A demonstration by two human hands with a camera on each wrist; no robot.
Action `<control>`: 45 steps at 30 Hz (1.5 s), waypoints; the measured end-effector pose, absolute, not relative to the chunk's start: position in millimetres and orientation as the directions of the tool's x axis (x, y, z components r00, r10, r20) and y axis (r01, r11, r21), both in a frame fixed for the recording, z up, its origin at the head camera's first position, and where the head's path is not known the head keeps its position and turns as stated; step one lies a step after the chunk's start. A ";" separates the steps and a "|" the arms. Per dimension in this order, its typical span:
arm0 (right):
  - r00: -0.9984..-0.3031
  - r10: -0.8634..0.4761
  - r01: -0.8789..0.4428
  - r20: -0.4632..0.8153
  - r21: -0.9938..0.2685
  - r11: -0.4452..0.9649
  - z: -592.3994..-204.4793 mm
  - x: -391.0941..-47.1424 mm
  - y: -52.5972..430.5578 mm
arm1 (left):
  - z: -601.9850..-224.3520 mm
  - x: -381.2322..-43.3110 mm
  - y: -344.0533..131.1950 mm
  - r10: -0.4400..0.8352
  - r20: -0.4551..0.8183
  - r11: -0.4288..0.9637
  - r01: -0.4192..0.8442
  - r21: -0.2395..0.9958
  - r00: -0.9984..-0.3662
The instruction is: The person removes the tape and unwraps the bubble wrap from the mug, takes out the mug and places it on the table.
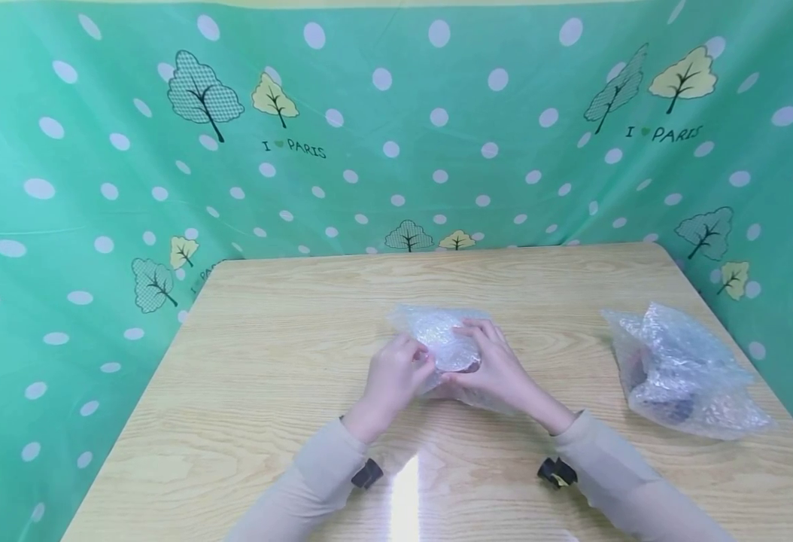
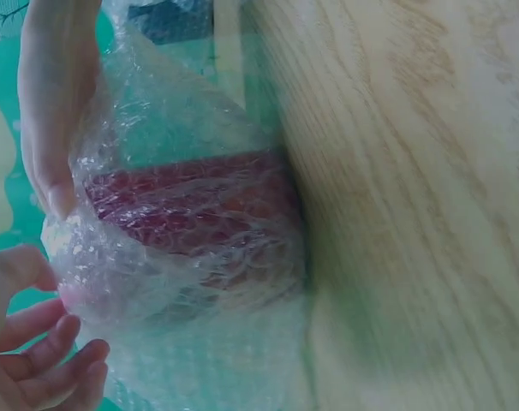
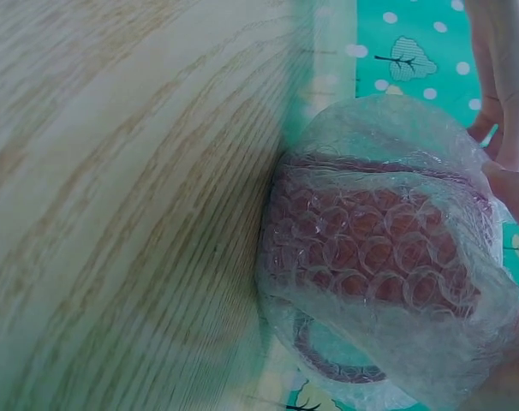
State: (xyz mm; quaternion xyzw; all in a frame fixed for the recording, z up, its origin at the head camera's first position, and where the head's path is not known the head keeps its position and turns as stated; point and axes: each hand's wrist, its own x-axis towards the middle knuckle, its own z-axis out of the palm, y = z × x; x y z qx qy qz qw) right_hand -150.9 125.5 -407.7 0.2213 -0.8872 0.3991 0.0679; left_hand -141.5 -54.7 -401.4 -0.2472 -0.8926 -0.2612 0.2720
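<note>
A reddish-brown mug [image 3: 371, 248] stands on the table inside bubble wrap [image 1: 447, 339], its ring-shaped handle [image 3: 337, 364] showing through the plastic in the right wrist view. My right hand [image 1: 498, 373] holds the wrapped mug from the right, fingers over the far side and thumb on the near side. At the left of its top, my left hand [image 1: 396, 376] pinches the wrap between thumb and forefinger. The left wrist view shows the left hand [image 2: 32, 351] at the crumpled wrap, its other fingers loosely bent.
Another bubble-wrapped bundle [image 1: 688, 380], with something dark inside, lies on the right part of the wooden table [image 1: 268, 324]. A green dotted cloth [image 1: 437, 135] hangs behind and along both sides. Dark wrist camera mounts [image 1: 367, 474] sit under both sleeves.
</note>
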 end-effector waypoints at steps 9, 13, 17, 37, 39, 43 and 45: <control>-0.885 -0.346 -0.462 0.311 -0.668 0.583 -407.6 -151.3 126.0 | -397.6 -144.4 -47.9 0.322 0.639 0.793 0.568 0.222 -0.699; -0.884 -0.351 -0.465 0.309 -0.661 0.589 -407.9 -151.3 125.9 | -400.1 -145.2 -47.8 0.270 0.603 0.775 0.541 0.326 -0.751; -0.887 -0.358 -0.458 0.293 -0.656 0.599 -408.1 -149.5 125.1 | -403.8 -144.9 -50.0 0.196 0.546 0.723 0.497 0.480 -0.814; -0.869 -0.378 -0.491 0.320 -0.653 0.576 -408.1 -145.9 124.0 | -386.1 -145.6 -49.8 0.181 0.359 0.772 0.358 0.525 -0.916; -0.866 -0.379 -0.496 0.326 -0.650 0.576 -408.2 -146.0 123.9 | -384.4 -146.7 -49.3 0.181 0.347 0.775 0.350 0.526 -0.920; -0.865 -0.377 -0.500 0.332 -0.645 0.578 -408.0 -145.9 123.9 | -380.2 -148.0 -49.1 0.223 0.320 0.793 0.362 0.489 -0.921; -0.868 -0.378 -0.493 0.322 -0.649 0.580 -408.0 -145.7 123.7 | -377.6 -148.1 -49.1 0.250 0.305 0.806 0.373 0.460 -0.919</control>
